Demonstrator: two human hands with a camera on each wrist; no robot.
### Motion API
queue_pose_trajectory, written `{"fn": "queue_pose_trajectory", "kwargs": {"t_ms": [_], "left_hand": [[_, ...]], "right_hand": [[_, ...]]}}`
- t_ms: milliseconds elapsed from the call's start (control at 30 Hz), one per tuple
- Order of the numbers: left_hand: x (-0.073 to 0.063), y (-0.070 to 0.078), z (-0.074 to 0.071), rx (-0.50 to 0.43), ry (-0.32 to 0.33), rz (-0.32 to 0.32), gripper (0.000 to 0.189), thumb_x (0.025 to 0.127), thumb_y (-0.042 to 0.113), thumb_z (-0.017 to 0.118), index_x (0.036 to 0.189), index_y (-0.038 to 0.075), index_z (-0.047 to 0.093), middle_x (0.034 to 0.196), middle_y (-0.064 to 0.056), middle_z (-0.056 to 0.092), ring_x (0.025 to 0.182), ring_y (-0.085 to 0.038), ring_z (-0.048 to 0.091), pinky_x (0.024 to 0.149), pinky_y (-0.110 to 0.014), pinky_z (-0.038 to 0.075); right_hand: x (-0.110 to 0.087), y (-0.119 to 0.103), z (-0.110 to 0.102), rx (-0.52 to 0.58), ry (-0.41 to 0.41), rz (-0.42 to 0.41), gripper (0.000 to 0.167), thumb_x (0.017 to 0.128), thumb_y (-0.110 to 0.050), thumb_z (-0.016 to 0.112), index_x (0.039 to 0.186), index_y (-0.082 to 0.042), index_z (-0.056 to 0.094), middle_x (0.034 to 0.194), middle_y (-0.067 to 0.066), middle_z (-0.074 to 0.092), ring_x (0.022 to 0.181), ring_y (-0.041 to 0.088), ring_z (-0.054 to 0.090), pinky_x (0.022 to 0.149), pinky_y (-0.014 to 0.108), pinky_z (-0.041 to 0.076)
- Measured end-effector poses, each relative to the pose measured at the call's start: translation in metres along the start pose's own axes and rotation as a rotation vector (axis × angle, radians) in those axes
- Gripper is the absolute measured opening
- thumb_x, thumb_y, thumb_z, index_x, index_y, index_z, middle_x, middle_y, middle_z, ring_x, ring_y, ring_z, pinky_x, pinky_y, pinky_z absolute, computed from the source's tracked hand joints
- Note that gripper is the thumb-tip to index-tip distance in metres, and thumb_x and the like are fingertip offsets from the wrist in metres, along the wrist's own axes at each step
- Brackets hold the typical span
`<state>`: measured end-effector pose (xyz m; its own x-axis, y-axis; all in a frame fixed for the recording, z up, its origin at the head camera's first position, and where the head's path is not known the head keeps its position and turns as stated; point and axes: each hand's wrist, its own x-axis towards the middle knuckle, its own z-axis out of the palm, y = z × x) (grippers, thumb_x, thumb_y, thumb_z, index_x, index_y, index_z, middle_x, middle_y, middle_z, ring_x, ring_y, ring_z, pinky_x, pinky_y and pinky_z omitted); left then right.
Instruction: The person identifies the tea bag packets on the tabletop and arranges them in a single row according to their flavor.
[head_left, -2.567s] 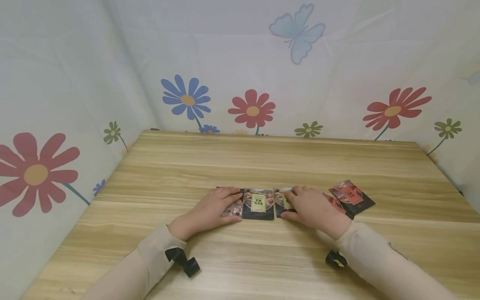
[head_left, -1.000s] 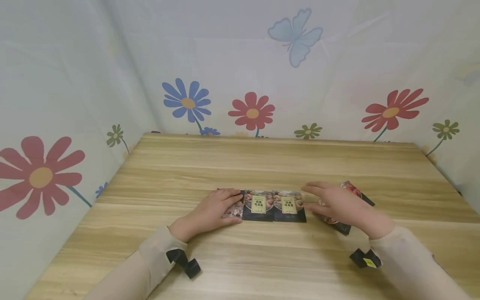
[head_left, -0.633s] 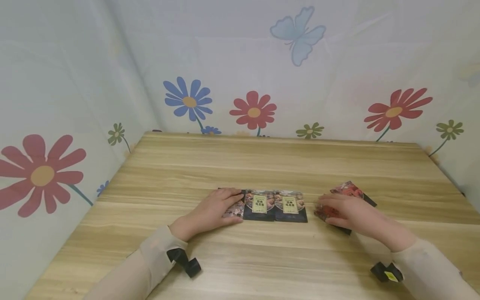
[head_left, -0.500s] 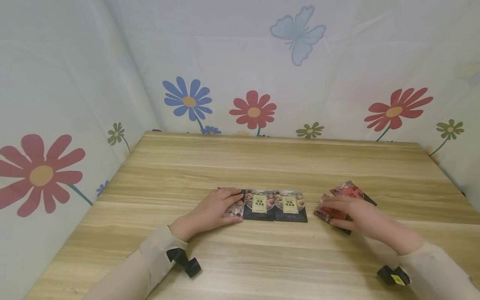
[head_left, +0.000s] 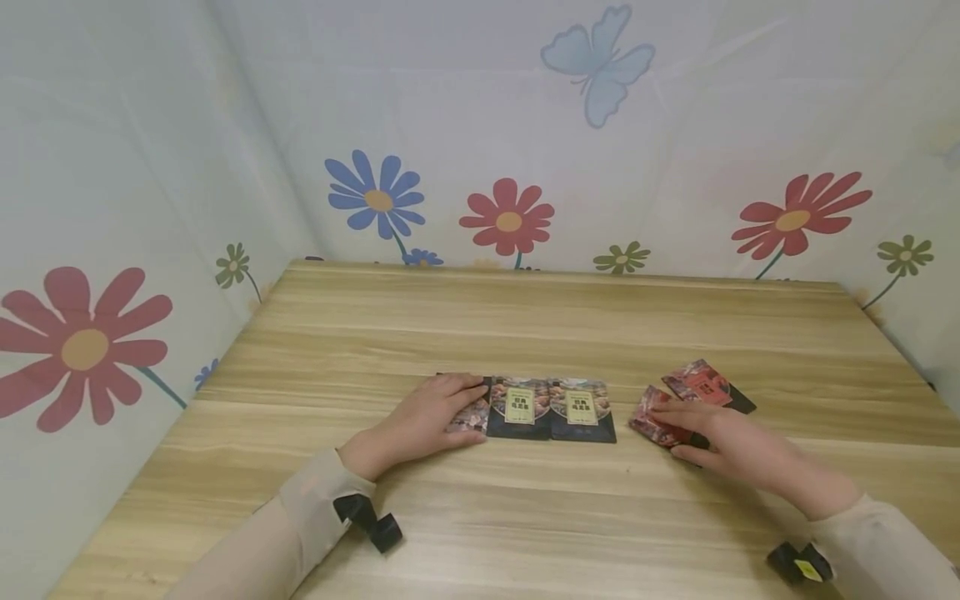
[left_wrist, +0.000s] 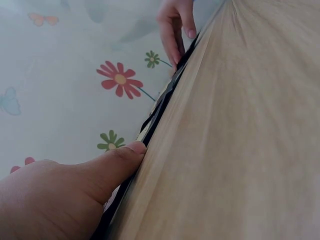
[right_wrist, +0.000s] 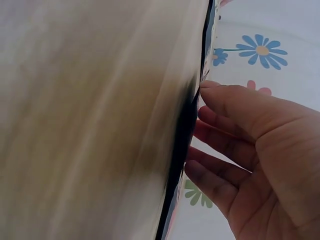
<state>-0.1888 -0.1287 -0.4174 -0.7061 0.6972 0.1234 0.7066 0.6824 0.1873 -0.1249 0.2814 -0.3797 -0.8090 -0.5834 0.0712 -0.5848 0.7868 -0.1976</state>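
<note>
My L grip lies wide, fingers extended, resting on the leftmost pkt, which it mostly covers. My R grip is loosely spread too, fingers touching the nearer red pkt, lying skewed on the R side of the desk. Btwn grips: 1st green-label pkt just beside the leftmost, 2nd green-label pkt touching its R edge, all 3 in a row. Bit farther, on R, the far red pkt lies angled. Beyond the desk: white cloth w/ printed flowers & blue butterfly.
</note>
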Motion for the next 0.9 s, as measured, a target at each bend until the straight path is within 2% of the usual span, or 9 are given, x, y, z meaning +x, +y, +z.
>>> {"fn": "queue_pose_trajectory", "kwargs": {"t_ms": [433, 733, 900], "left_hand": [[0.000, 0.001, -0.001, -0.002, 0.002, 0.002, 0.073, 0.088, 0.055, 0.060, 0.141, 0.007, 0.048, 0.147, -0.011, 0.045, 0.136, -0.030, 0.043, 0.116, -0.051, 0.031], [0.000, 0.002, -0.002, -0.006, -0.003, 0.001, 0.072, 0.088, 0.054, 0.059, 0.141, 0.007, 0.048, 0.147, -0.011, 0.045, 0.136, -0.030, 0.043, 0.116, -0.051, 0.030], [0.000, 0.002, -0.003, -0.011, -0.002, -0.002, 0.072, 0.088, 0.054, 0.060, 0.141, 0.007, 0.048, 0.147, -0.012, 0.045, 0.136, -0.031, 0.042, 0.117, -0.051, 0.030]], "right_hand": [[0.005, -0.004, 0.003, -0.075, 0.050, -0.043, 0.038, 0.087, -0.016, 0.069, 0.122, -0.002, 0.065, 0.125, 0.015, 0.064, 0.114, 0.035, 0.061, 0.089, 0.049, 0.053], [0.009, -0.007, 0.001, -0.087, -0.016, -0.022, 0.045, 0.087, -0.019, 0.069, 0.127, -0.001, 0.061, 0.131, 0.017, 0.060, 0.119, 0.039, 0.057, 0.092, 0.052, 0.051], [0.011, -0.011, 0.002, -0.082, -0.022, 0.001, 0.046, 0.089, -0.023, 0.067, 0.128, -0.001, 0.060, 0.133, 0.018, 0.059, 0.122, 0.042, 0.054, 0.096, 0.055, 0.048]]}}
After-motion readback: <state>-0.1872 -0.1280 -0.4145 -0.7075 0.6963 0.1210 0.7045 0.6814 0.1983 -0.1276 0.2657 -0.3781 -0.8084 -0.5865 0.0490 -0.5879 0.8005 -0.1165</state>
